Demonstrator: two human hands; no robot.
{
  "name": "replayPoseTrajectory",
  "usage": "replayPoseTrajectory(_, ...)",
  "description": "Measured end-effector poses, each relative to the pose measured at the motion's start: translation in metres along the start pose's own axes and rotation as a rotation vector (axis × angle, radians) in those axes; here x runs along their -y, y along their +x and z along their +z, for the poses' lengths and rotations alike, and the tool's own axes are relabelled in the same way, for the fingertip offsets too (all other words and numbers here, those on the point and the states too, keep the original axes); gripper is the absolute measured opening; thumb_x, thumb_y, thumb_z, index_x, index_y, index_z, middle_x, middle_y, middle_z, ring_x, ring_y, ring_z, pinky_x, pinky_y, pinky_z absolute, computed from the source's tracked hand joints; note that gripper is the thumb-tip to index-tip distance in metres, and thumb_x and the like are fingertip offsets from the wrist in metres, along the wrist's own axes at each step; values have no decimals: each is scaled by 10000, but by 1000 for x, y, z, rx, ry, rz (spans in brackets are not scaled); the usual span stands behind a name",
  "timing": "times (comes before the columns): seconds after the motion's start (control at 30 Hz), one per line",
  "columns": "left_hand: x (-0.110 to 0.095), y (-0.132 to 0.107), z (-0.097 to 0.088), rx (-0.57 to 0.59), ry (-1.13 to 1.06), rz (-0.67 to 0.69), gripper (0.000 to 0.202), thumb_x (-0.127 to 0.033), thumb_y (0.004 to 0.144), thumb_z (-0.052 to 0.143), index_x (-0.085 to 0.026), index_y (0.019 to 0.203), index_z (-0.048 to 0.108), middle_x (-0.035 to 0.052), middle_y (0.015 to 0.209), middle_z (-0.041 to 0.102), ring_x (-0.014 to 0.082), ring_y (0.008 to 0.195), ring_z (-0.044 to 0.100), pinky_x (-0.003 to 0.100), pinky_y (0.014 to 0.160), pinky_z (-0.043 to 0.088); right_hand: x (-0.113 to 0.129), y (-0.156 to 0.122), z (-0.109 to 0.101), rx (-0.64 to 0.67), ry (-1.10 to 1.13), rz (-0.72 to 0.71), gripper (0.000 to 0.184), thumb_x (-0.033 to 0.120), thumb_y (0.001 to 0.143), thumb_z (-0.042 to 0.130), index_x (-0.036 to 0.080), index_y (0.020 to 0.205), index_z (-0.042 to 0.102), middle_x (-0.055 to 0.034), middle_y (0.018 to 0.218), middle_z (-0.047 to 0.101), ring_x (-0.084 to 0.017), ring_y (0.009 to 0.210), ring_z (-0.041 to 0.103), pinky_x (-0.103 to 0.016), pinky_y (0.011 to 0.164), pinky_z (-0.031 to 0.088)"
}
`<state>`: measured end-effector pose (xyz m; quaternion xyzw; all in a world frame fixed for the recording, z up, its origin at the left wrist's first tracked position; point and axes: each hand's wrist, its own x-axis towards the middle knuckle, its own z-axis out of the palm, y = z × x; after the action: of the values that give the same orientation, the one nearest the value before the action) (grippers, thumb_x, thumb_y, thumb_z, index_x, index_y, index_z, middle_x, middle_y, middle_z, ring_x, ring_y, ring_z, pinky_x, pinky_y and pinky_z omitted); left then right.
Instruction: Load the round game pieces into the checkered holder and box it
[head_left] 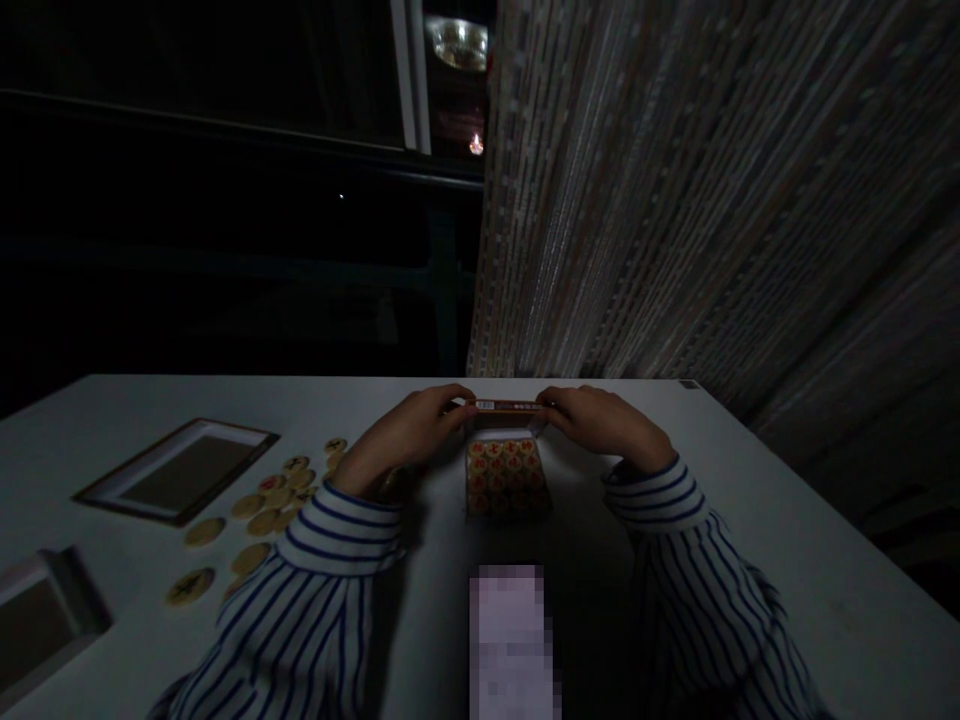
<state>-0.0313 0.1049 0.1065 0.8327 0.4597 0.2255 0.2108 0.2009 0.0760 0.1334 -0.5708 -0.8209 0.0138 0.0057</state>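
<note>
My left hand [420,425] and my right hand [604,422] pinch the two ends of a narrow cardboard box part [508,407], which has a printed barcode on its edge and looks like a lid. It is held level at the far end of a block of Chinese chess pieces [504,468]. Those round wooden pieces sit in neat rows, with red characters on top. I cannot tell whether the lid touches them. Loose chess pieces [264,522] lie scattered left of my left forearm, some partly hidden by the sleeve.
An open, shallow box part [180,520] with a brown rim lies on the white table [772,530] at the left. Another box part [64,600] is at the near left edge. A pixelated, bright rectangle [511,640] is nearest me. A string curtain [600,200] hangs behind the table.
</note>
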Motion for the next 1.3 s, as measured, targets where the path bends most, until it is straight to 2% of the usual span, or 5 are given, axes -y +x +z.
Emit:
replayPoseTrajectory(0.23, -3, -4, -2, 3, 21, 7, 391, -435, 814, 360, -195, 1025, 586, 60, 1000, 642, 202, 906, 581, 281, 792, 420, 4, -5, 4, -31, -40, 4, 378, 425, 903, 267, 242, 1116, 519, -70, 1000, 638, -203, 900, 588, -278, 678, 386)
replayPoseTrajectory(0.4, -7, -6, -2, 30, 3, -30, 408, -479, 783, 408, -196, 1012, 593, 60, 969, 660, 204, 879, 601, 270, 767, 435, 9, -13, 8, -56, -87, 24, 403, 440, 908, 232, 237, 1140, 492, -78, 974, 639, -207, 877, 595, -283, 668, 380)
replayPoseTrajectory(0.87, -17, -15, 2, 24, 76, -16, 332, -404, 793, 410, -203, 975, 602, 67, 911, 658, 213, 843, 594, 281, 716, 426, 23, -33, 14, -81, -146, 54, 427, 425, 918, 174, 203, 1171, 436, -97, 955, 656, -214, 880, 612, -292, 686, 405)
replayPoseTrajectory(1.1, -24, -31, 6, 15, 57, -17, 341, -420, 813, 384, -206, 980, 589, 71, 910, 658, 214, 843, 596, 285, 726, 421, 25, -41, 18, -96, -93, 46, 417, 417, 920, 183, 200, 1176, 431, -99, 975, 656, -201, 906, 607, -283, 734, 400)
replayPoseTrajectory(1.3, -30, -45, 13, -26, 96, -40, 346, -429, 826, 367, -221, 1013, 571, 73, 941, 662, 232, 874, 605, 296, 719, 420, 25, -48, 27, -140, -102, 11, 429, 430, 917, 160, 200, 1133, 451, -87, 920, 664, -205, 856, 620, -287, 698, 411)
